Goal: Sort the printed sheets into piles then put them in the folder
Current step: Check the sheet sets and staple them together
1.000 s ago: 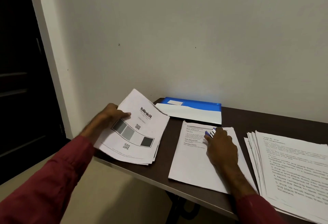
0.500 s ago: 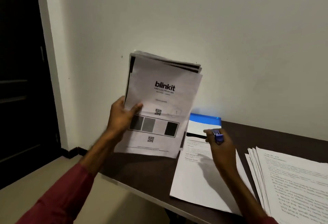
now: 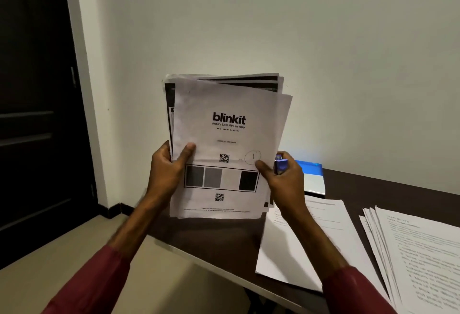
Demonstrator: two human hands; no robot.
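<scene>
My left hand (image 3: 165, 172) grips the stack (image 3: 229, 137) and my right hand (image 3: 285, 183) pinches it plus a clip (image 3: 281, 164), upright over the tabletop's (image 3: 373, 189) left end. I judge I'm squaring this pile; next calls for clipping, then the folder (image 3: 312, 177) at the back edge.

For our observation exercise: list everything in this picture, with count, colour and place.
blinkit stack: one, white with grey-black print, held upright in both hands
small blue object: one, in the right hand
folder: one, blue and white, on table by wall
middle pile: one, white, flat on table
fanned pile: one, white with text, table's right
table: one, dark brown, against wall
door: one, dark, far left
left hand: one, gripping stack's left edge
right hand: one, pinching stack's right edge
</scene>
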